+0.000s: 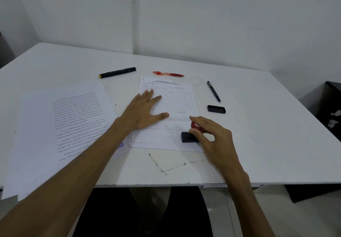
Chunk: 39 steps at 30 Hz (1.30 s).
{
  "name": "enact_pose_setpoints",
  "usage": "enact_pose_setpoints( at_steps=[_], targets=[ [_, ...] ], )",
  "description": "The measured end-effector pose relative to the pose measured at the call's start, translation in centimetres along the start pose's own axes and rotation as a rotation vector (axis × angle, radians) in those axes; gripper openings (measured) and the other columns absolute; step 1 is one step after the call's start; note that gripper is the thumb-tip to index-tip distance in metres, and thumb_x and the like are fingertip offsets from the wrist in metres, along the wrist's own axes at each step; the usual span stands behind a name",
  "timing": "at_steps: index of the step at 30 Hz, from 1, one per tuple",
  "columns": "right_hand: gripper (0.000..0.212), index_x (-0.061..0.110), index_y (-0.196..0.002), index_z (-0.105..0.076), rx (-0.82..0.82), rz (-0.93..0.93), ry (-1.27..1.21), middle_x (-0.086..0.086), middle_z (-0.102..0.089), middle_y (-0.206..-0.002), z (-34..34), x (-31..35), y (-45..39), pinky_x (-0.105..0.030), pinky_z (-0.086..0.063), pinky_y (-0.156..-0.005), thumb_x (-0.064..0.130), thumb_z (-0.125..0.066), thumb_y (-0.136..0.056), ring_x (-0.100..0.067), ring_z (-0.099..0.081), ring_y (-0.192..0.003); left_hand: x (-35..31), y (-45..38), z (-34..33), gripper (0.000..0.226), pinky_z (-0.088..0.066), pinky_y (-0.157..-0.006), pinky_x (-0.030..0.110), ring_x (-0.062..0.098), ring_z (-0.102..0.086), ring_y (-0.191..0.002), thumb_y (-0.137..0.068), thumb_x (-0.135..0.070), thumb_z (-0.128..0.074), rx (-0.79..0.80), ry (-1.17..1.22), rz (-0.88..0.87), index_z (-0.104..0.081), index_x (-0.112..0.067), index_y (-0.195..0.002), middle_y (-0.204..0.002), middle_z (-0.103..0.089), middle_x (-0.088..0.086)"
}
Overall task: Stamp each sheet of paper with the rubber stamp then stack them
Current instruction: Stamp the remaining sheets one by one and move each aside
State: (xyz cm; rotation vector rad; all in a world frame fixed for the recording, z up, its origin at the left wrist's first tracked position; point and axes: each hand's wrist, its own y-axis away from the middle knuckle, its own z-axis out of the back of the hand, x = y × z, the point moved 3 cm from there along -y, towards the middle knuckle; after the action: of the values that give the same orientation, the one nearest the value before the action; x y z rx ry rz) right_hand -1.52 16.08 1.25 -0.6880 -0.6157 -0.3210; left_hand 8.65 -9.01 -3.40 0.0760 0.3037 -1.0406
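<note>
Your left hand (145, 110) is lying flat, fingers spread, on the centre sheet (169, 105) | your right hand (212, 135) is gripping the stamp (190, 136), lower right of it | white table (258, 126), white walls

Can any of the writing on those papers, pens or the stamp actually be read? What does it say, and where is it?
Form sheet, heading: roughly "SURAT KETERANGAN RAWAT JALAN"; the rest is too small.
Text sheet: paragraphs too blurred to read.
Purple stamp mark: mostly hidden by the left arm.
Black marker, red pen, black pen: print unreadable.
</note>
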Motion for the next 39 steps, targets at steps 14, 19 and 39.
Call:
enact_pose_setpoints(
  at_steps=[14,19,39],
  targets=[
    [0.035,0.018,-0.123,-0.071,-0.068,-0.039,-0.030,0.007,-0.069,-0.124,-0.6,-0.1,1.1,-0.010,-0.043,-0.101,0.022,-0.074,-0.088,0.016,-0.055,-0.115,0.0,0.0,0.1,0.100,0.000,-0.121,0.038,0.015,0.004,-0.149,-0.074,-0.090,-0.018,0.003,0.007,-0.007,-0.012,-0.030,-0.155,-0.163,0.001,0.002],
    [0.034,0.022,-0.123,-0.070,-0.057,-0.086,-0.064,0.010,-0.068,-0.123,-0.5,0.3,1.2,-0.008,-0.043,-0.100,0.021,-0.073,-0.089,0.016,-0.056,-0.113,-0.1,0.1,0.1,0.102,-0.001,-0.121,0.038,0.016,0.003,-0.149,-0.073,-0.090,-0.017,-0.008,0.005,-0.008,-0.014,-0.030,-0.154,-0.163,-0.001,0.003],
    [0.035,0.011,-0.128,-0.067,-0.197,-0.107,-0.238,0.002,-0.068,-0.125,1.6,0.5,-2.0,-0.008,-0.047,-0.093,0.011,-0.067,-0.093,-0.004,-0.062,-0.115,-0.3,0.2,0.5,0.099,0.000,-0.120,0.036,0.016,0.001,-0.150,-0.075,-0.089,-0.024,0.000,0.049,0.007,-0.017,-0.030,-0.154,-0.163,-0.003,0.002]
  ],
)
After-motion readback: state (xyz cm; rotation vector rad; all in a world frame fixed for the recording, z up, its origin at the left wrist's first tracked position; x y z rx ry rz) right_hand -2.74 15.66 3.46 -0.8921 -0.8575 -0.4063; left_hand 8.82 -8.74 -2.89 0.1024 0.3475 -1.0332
